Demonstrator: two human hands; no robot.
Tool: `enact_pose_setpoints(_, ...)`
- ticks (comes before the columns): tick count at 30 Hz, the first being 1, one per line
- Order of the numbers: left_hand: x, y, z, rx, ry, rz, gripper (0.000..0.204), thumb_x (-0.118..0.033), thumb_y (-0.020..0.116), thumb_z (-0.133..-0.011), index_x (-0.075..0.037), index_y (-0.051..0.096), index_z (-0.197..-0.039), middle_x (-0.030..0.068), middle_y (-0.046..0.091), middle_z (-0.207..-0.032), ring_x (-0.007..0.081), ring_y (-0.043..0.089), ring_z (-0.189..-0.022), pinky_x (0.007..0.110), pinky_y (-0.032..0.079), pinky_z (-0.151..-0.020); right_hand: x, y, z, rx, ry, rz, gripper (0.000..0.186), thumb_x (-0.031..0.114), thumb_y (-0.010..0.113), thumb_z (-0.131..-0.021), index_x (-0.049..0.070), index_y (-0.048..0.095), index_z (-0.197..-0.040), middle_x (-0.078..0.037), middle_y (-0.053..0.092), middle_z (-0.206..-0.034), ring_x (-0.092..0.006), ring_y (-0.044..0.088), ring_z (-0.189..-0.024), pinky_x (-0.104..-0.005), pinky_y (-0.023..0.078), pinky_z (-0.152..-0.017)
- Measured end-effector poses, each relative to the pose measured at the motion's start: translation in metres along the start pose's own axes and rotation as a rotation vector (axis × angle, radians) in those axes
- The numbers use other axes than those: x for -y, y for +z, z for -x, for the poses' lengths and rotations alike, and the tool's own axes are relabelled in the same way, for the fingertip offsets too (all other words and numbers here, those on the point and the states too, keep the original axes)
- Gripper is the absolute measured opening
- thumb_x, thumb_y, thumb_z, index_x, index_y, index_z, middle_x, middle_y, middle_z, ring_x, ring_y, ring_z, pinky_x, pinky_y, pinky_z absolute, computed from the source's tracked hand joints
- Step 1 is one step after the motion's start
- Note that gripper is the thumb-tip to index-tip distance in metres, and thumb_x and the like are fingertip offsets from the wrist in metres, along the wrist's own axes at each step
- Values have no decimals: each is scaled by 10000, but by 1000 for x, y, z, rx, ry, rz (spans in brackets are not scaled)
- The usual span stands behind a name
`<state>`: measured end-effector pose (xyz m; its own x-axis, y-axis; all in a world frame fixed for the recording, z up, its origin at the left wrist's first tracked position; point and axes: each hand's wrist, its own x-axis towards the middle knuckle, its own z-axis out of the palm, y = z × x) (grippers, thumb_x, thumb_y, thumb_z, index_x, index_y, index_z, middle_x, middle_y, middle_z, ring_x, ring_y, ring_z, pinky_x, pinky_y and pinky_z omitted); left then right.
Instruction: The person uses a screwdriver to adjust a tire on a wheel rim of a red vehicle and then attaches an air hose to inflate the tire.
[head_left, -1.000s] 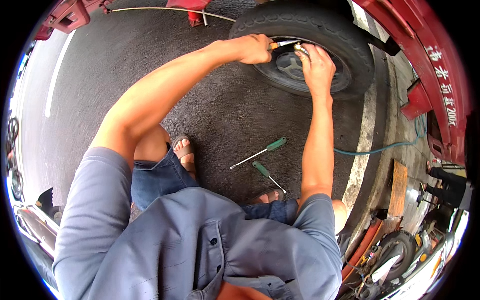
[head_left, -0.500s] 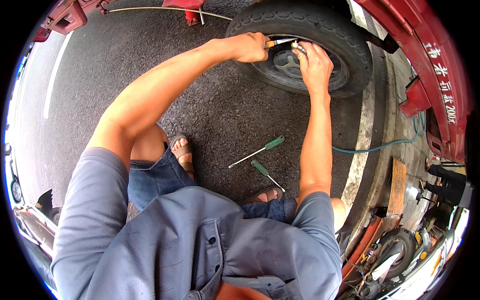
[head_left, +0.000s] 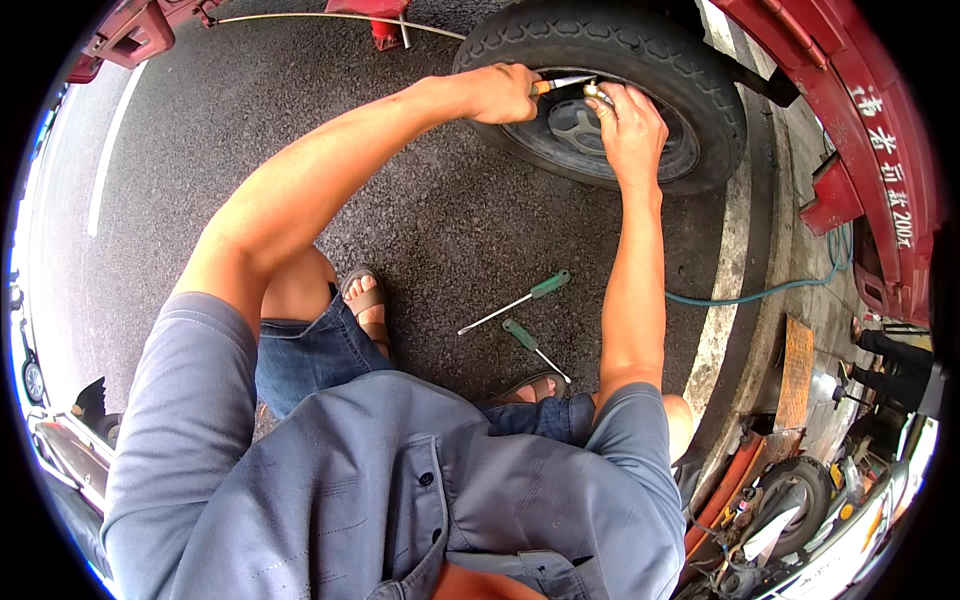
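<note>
Before me stands a wheel with a black tyre and a grey rim. My left hand is closed round the orange handle of a screwdriver; its metal shaft points right, and its tip is at the rim's upper edge. Close to that tip, my right hand pinches a small brass-coloured fitting, mostly hidden by the fingers. On the asphalt between my feet lie two green-handled screwdrivers, one farther and one nearer.
A red vehicle body arches over the upper right. A blue-green hose runs across the ground to the right, near a wooden board. Another tyre lies among parts at lower right. Farther right, a person's dark trousers show.
Almost nothing differs. My right hand and the brass-coloured fitting have shifted very slightly to the right; the left hand keeps its grip on the screwdriver.
</note>
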<state>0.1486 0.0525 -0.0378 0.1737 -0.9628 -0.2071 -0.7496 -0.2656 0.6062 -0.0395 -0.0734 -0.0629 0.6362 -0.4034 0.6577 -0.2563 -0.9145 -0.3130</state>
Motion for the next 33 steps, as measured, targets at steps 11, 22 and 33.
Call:
enact_pose_setpoints(11,1,1,0,-6,6,8,193,-197,567,-832,-14,588,-892,169,645,-803,313,647,-821,435,461,-751,-4,1,1,1,-35,2,212,148,741,-802,70,683,-991,-104,679,-908,-323,655,-853,-408,518,-744)
enact_pose_setpoints(22,0,-1,0,22,2,16,176,-181,564,-819,-22,580,-893,170,642,-798,322,645,-810,436,461,-741,-2,0,0,1,-35,6,196,107,740,-774,74,670,-954,-99,671,-901,-326,650,-859,-425,520,-746)
enact_pose_setpoints(33,2,0,-2,33,15,9,178,-182,558,-824,-20,580,-896,176,641,-795,332,643,-811,440,458,-744,-2,0,1,-6,-43,21,224,140,748,-799,61,691,-1001,-102,677,-904,-313,654,-857,-399,515,-744)
